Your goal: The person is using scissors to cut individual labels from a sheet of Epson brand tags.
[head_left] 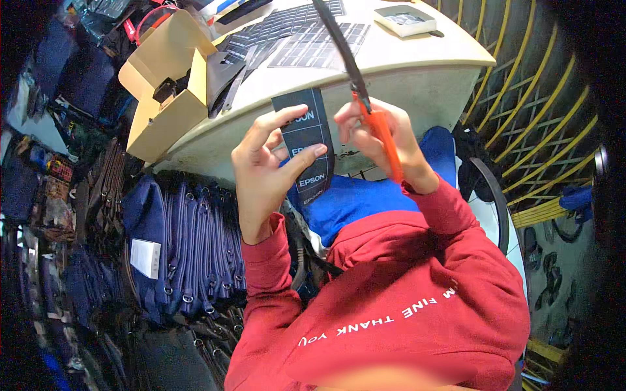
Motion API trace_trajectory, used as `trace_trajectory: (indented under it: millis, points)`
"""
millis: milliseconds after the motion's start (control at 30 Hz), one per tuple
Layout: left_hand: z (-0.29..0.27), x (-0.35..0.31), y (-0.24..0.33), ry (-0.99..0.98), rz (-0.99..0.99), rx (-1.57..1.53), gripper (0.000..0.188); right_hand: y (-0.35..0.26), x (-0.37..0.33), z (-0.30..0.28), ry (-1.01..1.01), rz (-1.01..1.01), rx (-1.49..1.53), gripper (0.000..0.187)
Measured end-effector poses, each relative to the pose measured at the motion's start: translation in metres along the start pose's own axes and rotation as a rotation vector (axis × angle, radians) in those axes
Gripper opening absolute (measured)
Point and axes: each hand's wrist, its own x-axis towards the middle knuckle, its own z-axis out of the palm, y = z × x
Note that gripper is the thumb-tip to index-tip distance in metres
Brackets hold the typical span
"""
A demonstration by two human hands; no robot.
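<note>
My left hand (255, 163) pinches a dark strip of printed labels (314, 135) between thumb and fingers, holding it upright in front of the table edge. Pale lines divide the strip into sections with white lettering. To its right, my right hand (409, 146) grips scissors (385, 138) by their orange handles. The dark blades point up and away over the table, and from this view I cannot tell how far apart they are. The scissors do not touch the strip.
On the white table (450, 55) lie dark label sheets (319, 47), with a small white open box (405, 23) at the far right. An open cardboard box (160, 124) stands at the left corner. Navy straps (202, 241) hang at left; a folding gate (531, 104) is at right.
</note>
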Motion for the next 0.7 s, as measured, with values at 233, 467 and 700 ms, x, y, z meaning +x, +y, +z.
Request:
trace_trajectory:
  millis: [233,467,700]
  points:
    - [-0.014,-0.003,0.022,0.013,-0.106,-0.018,0.067,-0.008,-0.032,-0.041,-0.216,0.171,-0.162,0.048]
    - [-0.023,-0.004,0.021,-0.015,-0.043,-0.024,0.066,-0.024,-0.041,-0.053,-0.403,0.283,-0.400,0.054]
    - [-0.027,-0.005,0.025,-0.094,-0.163,0.010,0.065,-0.024,-0.036,-0.069,-0.665,0.333,-0.424,0.076]
